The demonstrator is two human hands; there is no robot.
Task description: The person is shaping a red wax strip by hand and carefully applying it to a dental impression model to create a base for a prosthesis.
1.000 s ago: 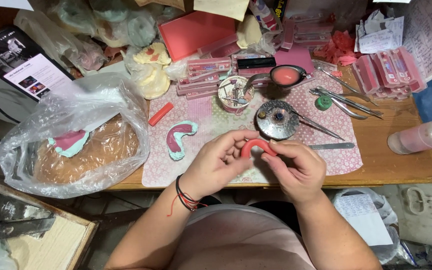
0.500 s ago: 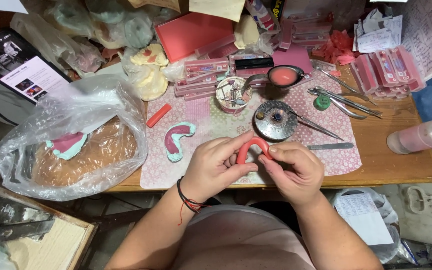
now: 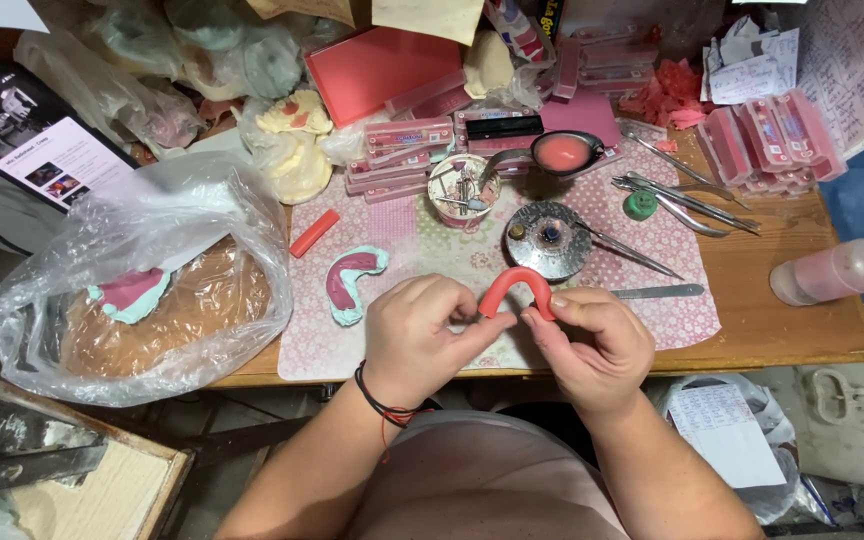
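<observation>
Open mat at the near edge, clutter ringing it from nine to three o'clock

Both hands, left hand (image 3: 420, 335) and right hand (image 3: 592, 340), sit over the only bare stretch of the patterned mat (image 3: 422, 250) on the worktop (image 3: 802, 330). At twelve o'clock a round metal dish (image 3: 549, 240) and a small cup of tools (image 3: 462, 190) block the way; at ten o'clock lies a pink and teal dental cast (image 3: 349, 283). At nine o'clock a bulging plastic bag (image 3: 142, 290) closes the side. At two o'clock loose metal instruments (image 3: 682, 200) spread; at three o'clock stands a bottle (image 3: 837, 270), with bare wood between.
</observation>
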